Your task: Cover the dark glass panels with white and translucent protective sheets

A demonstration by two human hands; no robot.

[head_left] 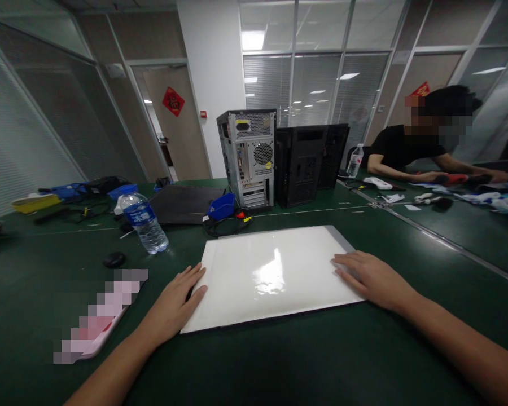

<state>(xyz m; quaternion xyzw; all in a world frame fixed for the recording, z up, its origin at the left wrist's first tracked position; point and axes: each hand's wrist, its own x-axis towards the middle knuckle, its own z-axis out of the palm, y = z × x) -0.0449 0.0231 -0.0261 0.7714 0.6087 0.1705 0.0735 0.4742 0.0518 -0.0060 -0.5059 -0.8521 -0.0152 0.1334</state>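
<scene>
A flat, glossy white panel (237, 270) lies on the green table in front of me, with a grey strip along its far right edge. My left hand (180, 301) rests against the panel's left edge, fingers stretched forward and the thumb apart from them, touching the border. On the opposite side, my right hand (370, 279) lies flat with its fingertips over the right edge. Neither hand is wrapped round the panel. A bright light reflection shows on its surface, and its underside is hidden.
Behind the panel stand an open computer case (254, 163) and black case panels (302, 163). A blue tray (220, 207) with cables sits nearer. To the left are a water bottle (146, 223), a black mouse (114, 259) and a pink phone (99, 332). A person (410, 146) works at right.
</scene>
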